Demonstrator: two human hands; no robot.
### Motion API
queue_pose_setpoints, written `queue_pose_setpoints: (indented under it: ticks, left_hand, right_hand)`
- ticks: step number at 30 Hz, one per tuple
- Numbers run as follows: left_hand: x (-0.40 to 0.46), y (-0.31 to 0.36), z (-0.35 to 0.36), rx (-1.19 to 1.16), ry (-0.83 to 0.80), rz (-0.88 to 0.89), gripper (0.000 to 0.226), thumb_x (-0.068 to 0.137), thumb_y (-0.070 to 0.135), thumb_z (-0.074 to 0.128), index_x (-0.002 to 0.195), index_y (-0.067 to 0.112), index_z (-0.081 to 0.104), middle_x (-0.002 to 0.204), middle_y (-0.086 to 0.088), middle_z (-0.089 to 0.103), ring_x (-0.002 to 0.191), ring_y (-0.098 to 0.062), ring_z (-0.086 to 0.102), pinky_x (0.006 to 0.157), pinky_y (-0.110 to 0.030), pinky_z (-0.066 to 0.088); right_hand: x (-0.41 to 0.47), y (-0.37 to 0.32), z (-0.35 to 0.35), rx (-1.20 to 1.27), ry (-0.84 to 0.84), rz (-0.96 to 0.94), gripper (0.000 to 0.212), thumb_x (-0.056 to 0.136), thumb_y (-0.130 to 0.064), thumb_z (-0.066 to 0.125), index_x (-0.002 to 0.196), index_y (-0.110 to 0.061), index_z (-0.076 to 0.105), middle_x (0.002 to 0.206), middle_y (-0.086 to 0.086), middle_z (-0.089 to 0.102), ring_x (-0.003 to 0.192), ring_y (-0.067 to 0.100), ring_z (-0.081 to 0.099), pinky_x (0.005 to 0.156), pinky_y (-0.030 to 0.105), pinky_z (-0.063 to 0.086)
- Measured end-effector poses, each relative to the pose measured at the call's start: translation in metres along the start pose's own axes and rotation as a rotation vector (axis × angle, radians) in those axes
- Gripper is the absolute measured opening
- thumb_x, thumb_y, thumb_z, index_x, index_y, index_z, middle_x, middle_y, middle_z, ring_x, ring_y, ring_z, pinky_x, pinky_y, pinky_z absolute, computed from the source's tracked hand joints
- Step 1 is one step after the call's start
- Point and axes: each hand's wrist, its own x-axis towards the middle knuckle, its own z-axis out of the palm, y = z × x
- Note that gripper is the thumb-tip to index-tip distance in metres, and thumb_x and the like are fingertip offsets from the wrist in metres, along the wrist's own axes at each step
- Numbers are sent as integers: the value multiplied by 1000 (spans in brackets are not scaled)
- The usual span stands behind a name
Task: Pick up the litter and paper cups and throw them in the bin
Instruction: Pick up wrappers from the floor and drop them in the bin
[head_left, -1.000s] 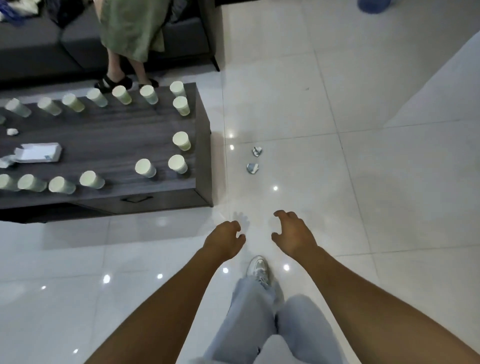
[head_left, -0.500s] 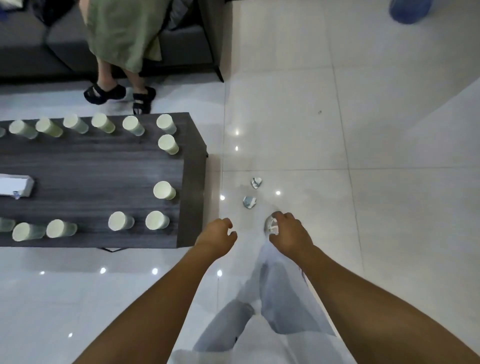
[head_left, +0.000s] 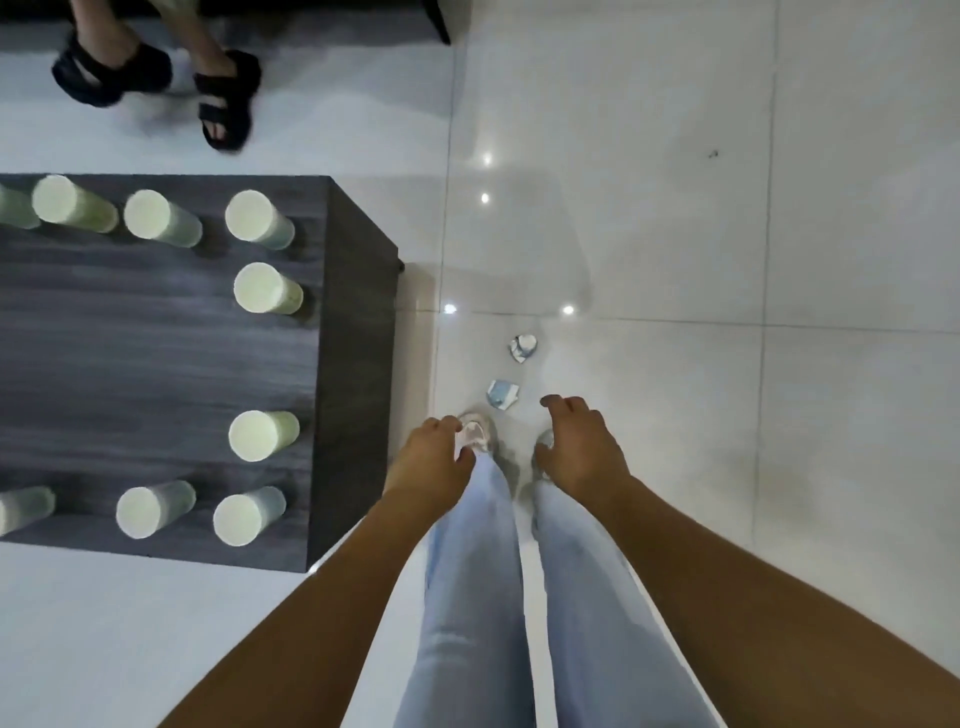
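Observation:
Two crumpled blue-and-white scraps of litter lie on the white tiled floor, one (head_left: 502, 393) just beyond my feet and the other (head_left: 522, 347) a little farther off. Several pale green paper cups (head_left: 258, 219) stand upside down along the edges of the dark wooden table (head_left: 156, 353) at left. My left hand (head_left: 431, 462) hangs over my left shoe, fingers loosely curled, holding nothing. My right hand (head_left: 576, 441) hovers just right of the nearer scrap, fingers loosely bent, empty. No bin is in view.
Another person's feet in black sandals (head_left: 228, 98) stand at the top left, beyond the table and in front of a dark sofa base. My legs in light jeans (head_left: 478, 597) fill the lower middle. White tile stretches to the right.
I have stepped forward and the view has tilted down. The litter now lies just ahead of my feet and hands. Both hands stay empty, and the right one has drawn near the closer scrap.

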Motion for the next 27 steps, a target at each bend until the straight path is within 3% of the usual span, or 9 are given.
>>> queue_pose_setpoints:
  ticks: [7, 13, 18, 21, 27]
  left_hand:
    - [139, -65, 83, 35, -86, -67, 35, 94, 29, 50, 126, 15, 50, 126, -9, 53, 115, -26, 52, 95, -41, 46]
    - [257, -119, 177, 48, -105, -78, 37, 94, 31, 49, 129, 18, 48, 128, -7, 53, 115, -25, 52, 94, -38, 47]
    - [333, -144, 229, -12, -99, -50, 34, 94, 30, 50, 125, 17, 50, 126, -6, 54, 112, -24, 53, 91, -38, 47]
    - [360, -146, 249, -90, -78, -74, 34, 94, 29, 51, 127, 19, 50, 128, -2, 53, 111, -21, 54, 86, -27, 43]
    - [383, -146, 260, -171, -103, -56, 37, 93, 25, 53, 129, 17, 49, 130, -3, 52, 113, -19, 53, 87, -25, 41]
  right_hand:
    - [155, 36, 98, -61, -54, -30, 58, 90, -24, 57, 142, -17, 33, 139, 10, 40, 121, 31, 43, 95, 42, 44]
    - [287, 86, 210, -59, -90, -46, 61, 88, -24, 62, 142, -15, 33, 139, 12, 39, 120, 33, 42, 92, 42, 44]
    - [367, 112, 291, -11, -70, 4, 81, 82, -31, 70, 147, -17, 24, 149, 11, 27, 134, 32, 29, 105, 43, 37]
    - [392, 116, 327, -37, -33, 25, 93, 79, -39, 74, 149, -19, 17, 151, 12, 17, 135, 33, 23, 105, 44, 38]
    - [399, 122, 353, -188, 176, -36, 69, 78, -15, 70, 138, -11, 36, 133, 16, 35, 119, 34, 35, 97, 38, 42]
